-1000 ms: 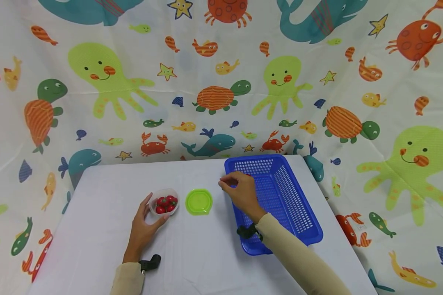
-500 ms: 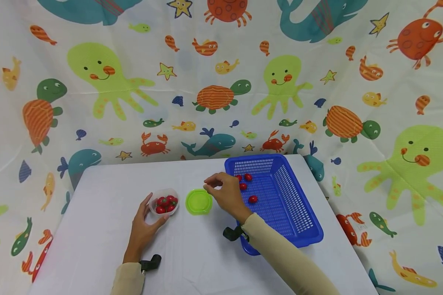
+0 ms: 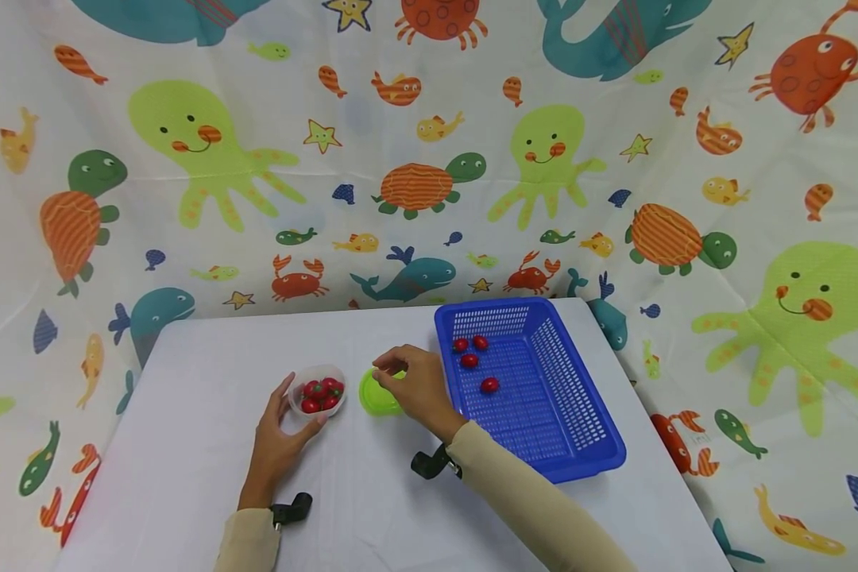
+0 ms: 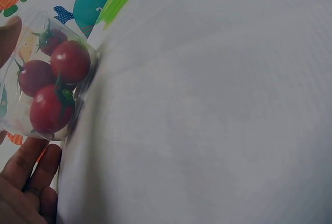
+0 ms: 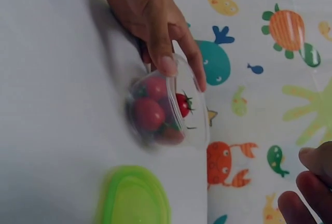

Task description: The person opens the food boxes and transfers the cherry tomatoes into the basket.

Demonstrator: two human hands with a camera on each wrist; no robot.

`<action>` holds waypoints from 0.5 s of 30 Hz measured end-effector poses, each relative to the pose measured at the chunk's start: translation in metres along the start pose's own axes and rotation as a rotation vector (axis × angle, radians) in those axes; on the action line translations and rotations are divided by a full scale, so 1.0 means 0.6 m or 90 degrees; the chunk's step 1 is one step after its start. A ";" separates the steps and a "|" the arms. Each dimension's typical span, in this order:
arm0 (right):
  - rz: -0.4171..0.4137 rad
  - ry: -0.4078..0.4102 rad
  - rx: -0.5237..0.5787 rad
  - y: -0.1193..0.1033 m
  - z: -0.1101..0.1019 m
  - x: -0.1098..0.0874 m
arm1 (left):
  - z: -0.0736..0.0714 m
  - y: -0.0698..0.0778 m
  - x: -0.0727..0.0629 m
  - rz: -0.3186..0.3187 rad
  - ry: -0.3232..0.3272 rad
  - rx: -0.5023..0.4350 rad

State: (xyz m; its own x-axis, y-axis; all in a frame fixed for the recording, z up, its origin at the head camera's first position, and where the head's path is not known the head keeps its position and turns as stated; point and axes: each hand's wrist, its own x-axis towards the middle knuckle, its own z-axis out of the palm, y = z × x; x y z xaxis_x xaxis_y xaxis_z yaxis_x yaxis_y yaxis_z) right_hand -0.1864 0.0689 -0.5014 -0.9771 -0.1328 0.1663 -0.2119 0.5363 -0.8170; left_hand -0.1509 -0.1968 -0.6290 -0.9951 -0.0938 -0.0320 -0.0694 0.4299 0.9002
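My left hand (image 3: 273, 449) holds a small clear plastic tub (image 3: 323, 370), thumb on one side and fingers on the other. Inside it are several red cherry tomatoes (image 4: 51, 109) with green stems. The tub stands on the white table, left of a green lid (image 3: 376, 403). My right hand (image 3: 420, 389) hovers over the lid's right part, hiding some of it. Its fingers are loosely bent, nothing between them; in the right wrist view the fingertips (image 5: 313, 187) show apart, away from the tub.
A blue perforated basket (image 3: 572, 397) stands on the right of the table, with several cherry tomatoes (image 3: 489, 385) towards its left and back. Behind the table (image 3: 171, 445) hangs a curtain (image 3: 429, 103) printed with sea animals. The right forearm crosses the basket's near left corner.
My right hand has moved left from above the basket to over the green lid, uncovering the tomatoes in the basket. My left hand and the tub have stayed in place.
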 end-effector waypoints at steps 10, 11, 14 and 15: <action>-0.019 -0.010 0.030 0.001 0.033 -0.004 | 0.001 0.001 0.001 -0.005 0.003 0.011; -0.020 -0.011 0.027 0.002 0.036 -0.004 | 0.001 0.001 0.001 -0.003 0.003 0.011; -0.017 -0.011 0.020 0.004 0.046 -0.004 | 0.002 0.001 0.001 0.005 0.007 0.010; -0.013 -0.013 0.020 0.004 0.048 -0.004 | 0.002 0.000 0.001 0.005 0.007 0.009</action>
State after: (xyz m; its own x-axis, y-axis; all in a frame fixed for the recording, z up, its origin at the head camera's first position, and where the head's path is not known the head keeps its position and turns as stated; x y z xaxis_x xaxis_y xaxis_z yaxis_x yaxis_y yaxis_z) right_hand -0.1838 0.0466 -0.5199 -0.9719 -0.1600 0.1725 -0.2309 0.5071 -0.8304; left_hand -0.1518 -0.1957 -0.6295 -0.9947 -0.1006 -0.0192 -0.0621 0.4433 0.8942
